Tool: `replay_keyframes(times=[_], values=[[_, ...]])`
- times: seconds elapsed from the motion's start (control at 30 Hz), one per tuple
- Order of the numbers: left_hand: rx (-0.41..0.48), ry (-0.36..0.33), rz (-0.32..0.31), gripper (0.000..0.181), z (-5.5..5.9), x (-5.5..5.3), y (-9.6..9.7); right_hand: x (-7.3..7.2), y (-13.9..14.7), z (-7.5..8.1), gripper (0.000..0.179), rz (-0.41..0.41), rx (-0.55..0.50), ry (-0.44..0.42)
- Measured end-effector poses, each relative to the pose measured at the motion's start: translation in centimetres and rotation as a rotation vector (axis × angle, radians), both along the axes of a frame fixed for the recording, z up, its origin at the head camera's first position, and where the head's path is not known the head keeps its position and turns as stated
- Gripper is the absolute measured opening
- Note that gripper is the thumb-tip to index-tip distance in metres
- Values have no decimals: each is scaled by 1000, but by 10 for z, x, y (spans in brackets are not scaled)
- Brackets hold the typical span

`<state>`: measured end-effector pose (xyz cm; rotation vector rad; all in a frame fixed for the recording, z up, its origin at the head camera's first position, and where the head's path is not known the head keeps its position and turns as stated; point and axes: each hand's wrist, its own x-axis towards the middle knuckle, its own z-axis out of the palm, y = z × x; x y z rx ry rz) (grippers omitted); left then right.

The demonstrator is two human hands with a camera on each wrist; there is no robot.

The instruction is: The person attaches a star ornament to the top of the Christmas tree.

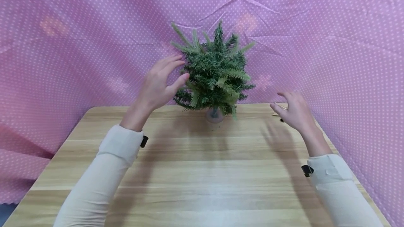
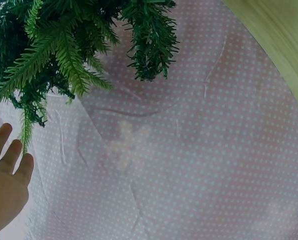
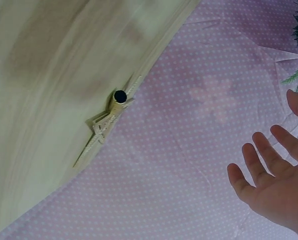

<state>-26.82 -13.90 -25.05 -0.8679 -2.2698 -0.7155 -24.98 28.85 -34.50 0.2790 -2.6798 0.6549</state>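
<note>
A small artificial Christmas tree (image 1: 216,71) with dark and light green needles stands upright near the back of the table, its trunk in a pale round base (image 1: 215,118). My left hand (image 1: 159,81) is at the tree's left side, fingers spread, with fingertips by the outer needles; I cannot tell whether they touch. In the left wrist view, the branches (image 2: 71,55) hang over the fingers. My right hand (image 1: 295,111) is raised above the table's right side, holding nothing. Partly behind it lies a small tan object with a black round top (image 3: 109,117), its kind unclear.
The light wooden table (image 1: 202,185) has its back edge close behind the tree. Pink cloth with white dots (image 1: 94,45) hangs behind and on both sides. A black strap piece (image 1: 143,141) is on the left cuff and another (image 1: 307,171) on the right.
</note>
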Motion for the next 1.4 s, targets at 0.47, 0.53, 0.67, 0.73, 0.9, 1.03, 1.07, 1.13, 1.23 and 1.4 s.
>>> replay_keyframes(times=[0.47,0.53,0.67,0.73,0.9,1.03,1.07,1.13,1.23,1.4], values=[[-27,20,-40,49,7,-6,14,-15,15,-13,56,11,-16,-69],[-40,23,-41,49,9,-7,17,-16,17,-15,57,11,-24,-82],[-64,17,-40,50,10,-9,22,-14,21,-20,60,6,-42,-125],[-73,6,-42,51,10,-10,24,-14,23,-22,60,8,-46,-130],[-81,5,-48,51,12,-12,27,-17,25,-27,59,18,-52,-120],[-74,8,-61,51,11,-14,31,-16,29,-30,60,4,-61,-153],[-70,7,-64,50,11,-14,32,-17,31,-30,61,0,-63,-162],[-62,10,-72,49,10,-16,33,-17,33,-31,61,-10,-67,-175],[-66,12,-76,48,11,-18,34,-20,36,-33,61,-11,-70,-171],[-88,17,-94,49,13,-20,37,-25,41,-38,60,0,-80,-161]])
